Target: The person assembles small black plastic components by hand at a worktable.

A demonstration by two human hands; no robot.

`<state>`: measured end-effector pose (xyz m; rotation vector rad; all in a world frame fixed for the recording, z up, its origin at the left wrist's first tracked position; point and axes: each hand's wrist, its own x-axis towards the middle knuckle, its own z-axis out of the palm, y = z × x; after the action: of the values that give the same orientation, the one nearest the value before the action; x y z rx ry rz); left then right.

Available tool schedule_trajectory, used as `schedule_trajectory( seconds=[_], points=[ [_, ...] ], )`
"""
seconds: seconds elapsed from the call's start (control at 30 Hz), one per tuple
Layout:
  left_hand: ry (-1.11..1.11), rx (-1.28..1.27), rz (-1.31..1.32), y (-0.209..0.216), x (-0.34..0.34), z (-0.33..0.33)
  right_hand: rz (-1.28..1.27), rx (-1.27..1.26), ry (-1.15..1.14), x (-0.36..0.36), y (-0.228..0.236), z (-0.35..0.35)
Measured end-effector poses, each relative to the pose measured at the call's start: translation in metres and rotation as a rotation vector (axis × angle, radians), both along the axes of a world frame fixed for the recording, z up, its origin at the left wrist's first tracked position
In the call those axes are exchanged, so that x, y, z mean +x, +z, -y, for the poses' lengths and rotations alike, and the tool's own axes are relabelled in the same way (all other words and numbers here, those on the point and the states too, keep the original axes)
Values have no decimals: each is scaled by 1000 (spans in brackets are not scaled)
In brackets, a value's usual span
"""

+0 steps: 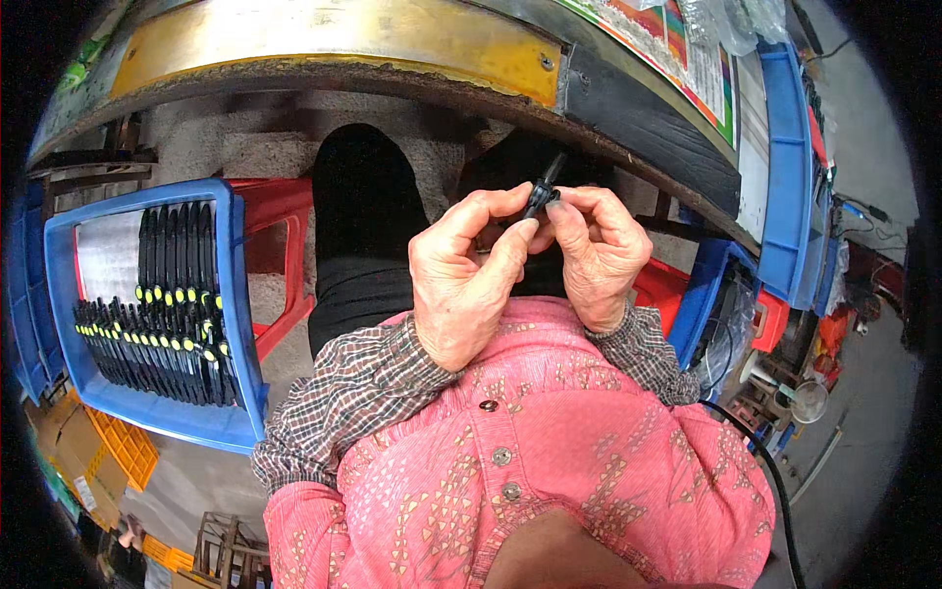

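Over my lap, between both hands, is a slim black plastic piece with a narrow tip pointing up and right. My left hand pinches its near end between thumb and fingers. On its other side my right hand is closed, thumb and forefinger pressed on the thicker middle part. The fingers partly cover the piece, and its exact kind cannot be made out. To my left, a blue tray holds rows of long black pieces with yellow-green round spots.
A workbench with a worn yellow edge runs across the far side. Red stools stand at both sides, the left one beside the tray. More blue bins are at the right. A black cable hangs down at my right side.
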<state>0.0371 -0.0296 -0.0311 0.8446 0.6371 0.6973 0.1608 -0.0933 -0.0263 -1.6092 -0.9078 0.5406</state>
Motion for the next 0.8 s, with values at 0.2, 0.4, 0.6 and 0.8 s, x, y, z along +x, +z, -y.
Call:
schedule_trajectory(
  seconds=[0.2,0.4,0.6,0.8],
  points=[
    [23,34,-13,5,1,3,-6,-19,8,-2,2,0],
    [21,46,3,3,-2,5,-7,-48,-17,-6,5,-1],
    [17,3,14,8,-4,5,-3,-53,-35,-7,6,-2],
    [17,33,15,5,-4,6,28,-94,-50,-8,8,-2]
  ],
)
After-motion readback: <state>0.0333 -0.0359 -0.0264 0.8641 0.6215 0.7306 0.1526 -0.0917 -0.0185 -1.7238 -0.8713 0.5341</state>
